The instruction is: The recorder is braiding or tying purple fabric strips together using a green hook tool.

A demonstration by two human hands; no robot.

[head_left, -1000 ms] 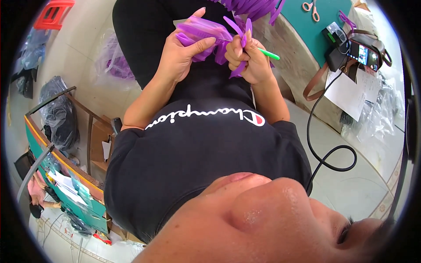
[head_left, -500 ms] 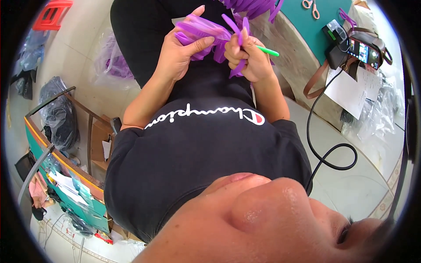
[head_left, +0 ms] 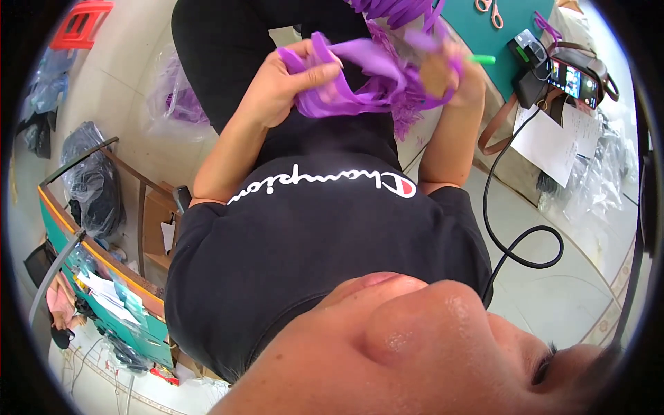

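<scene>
My left hand [head_left: 294,81] is closed, its thumb pressing on a bunch of glossy purple strips [head_left: 360,93]. From there the strips sag in loops across my lap toward my right hand [head_left: 465,77]. That hand is smeared by motion; a slim bright-green stick-like tool [head_left: 483,60] juts out beyond it, and its far end is hidden. A purple strip curves around the fingers of the same hand. Just past the strips hangs a crinkled purple tangle [head_left: 408,114]. More purple strips [head_left: 398,10] lie heaped at the top, by the table edge.
On the teal table [head_left: 467,38] at the upper right lie pink-handled scissors [head_left: 494,14]. A lit phone [head_left: 574,79], a bag with a brown strap [head_left: 498,131] and papers [head_left: 546,145] sit farther right. A plastic bag with purple pieces [head_left: 181,97] rests on the floor at left.
My right hand has swung right and away from my left, carrying the green tool. Between the hands the purple strips are now spread into wider loops. My left hand has barely shifted.
</scene>
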